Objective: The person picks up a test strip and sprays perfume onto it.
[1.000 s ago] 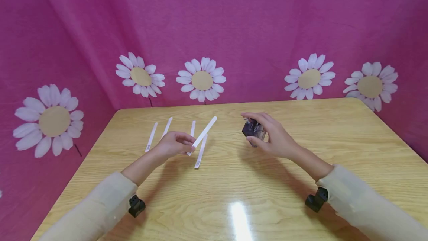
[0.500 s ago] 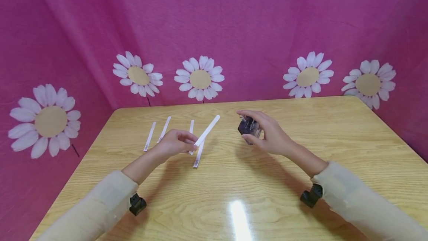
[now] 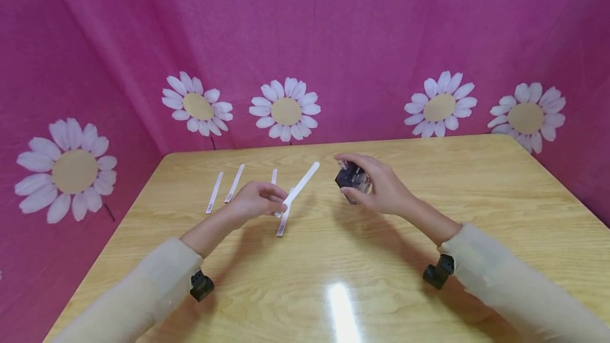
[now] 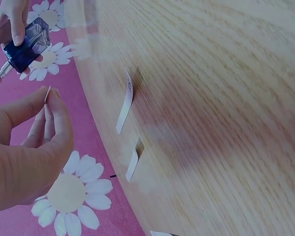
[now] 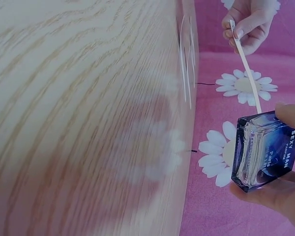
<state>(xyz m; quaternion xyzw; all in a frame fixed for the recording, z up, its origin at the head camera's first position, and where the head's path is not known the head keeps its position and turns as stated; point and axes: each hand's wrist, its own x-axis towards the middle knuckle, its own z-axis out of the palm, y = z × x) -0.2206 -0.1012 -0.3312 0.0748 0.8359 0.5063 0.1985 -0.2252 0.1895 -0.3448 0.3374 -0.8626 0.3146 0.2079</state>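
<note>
Between thumb and fingertips, my left hand pinches the lower end of a white paper test strip. The strip slants up to the right, above the table. My right hand grips a dark glass perfume bottle, tilted toward the strip, with a finger over its top. In the left wrist view the bottle shows a metallic sprayer neck near a fingertip. Printed lettering and clear glass show on the bottle in the right wrist view. A small gap separates strip and bottle in the head view.
Several more white strips lie on the wooden table, two at the left and others under the left hand, one labelled strip nearest the front. A pink curtain with daisies hangs behind the table and at its left.
The left hand has moved slightly right with its strip. The right hand has shifted a little left and up with the bottle, so the gap between strip and bottle is narrower.
</note>
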